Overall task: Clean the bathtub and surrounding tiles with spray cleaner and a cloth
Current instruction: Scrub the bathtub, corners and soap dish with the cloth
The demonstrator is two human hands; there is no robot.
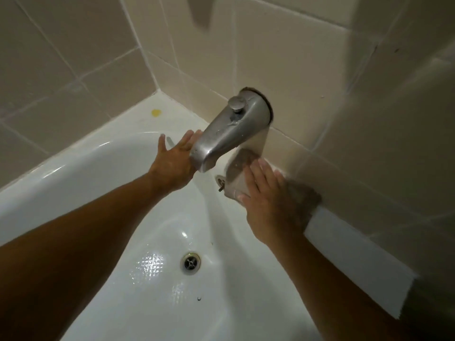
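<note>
The bathtub [103, 173] fills most of what I see, white and glossy, with the beige tiles [283, 57] rising behind it. My landmark is the metal spout [221, 134] sticking out of the wall over the tub's end. My left hand [176, 159] is just left of the spout's mouth, fingers straight and spread, touching its side – holding nothing. My right hand [267, 205] is below and right of the spout, flat and wide, pressing the cloth [240, 173] against the wall under it, where the tiles meet the tub's edge. The cloth lies under my palm and fingers, its upper part reaching up behind the spout. I see no spray cleaner anywhere.

What could go wrong, as I judge it: the tub looks wet and slick, so leaning my weight forward could let a hand slide. Pushing hard on the spout might strain it where it meets the wall – there is a dark gap round its base. The cloth could snag on the overflow fitting [220, 180] just below the spout. The yellow spot [156, 112] on the ledge, left of the spout, is not yet wiped and is easily missed, and so is the dark speck [199, 298] beyond the drain [190, 263].
</note>
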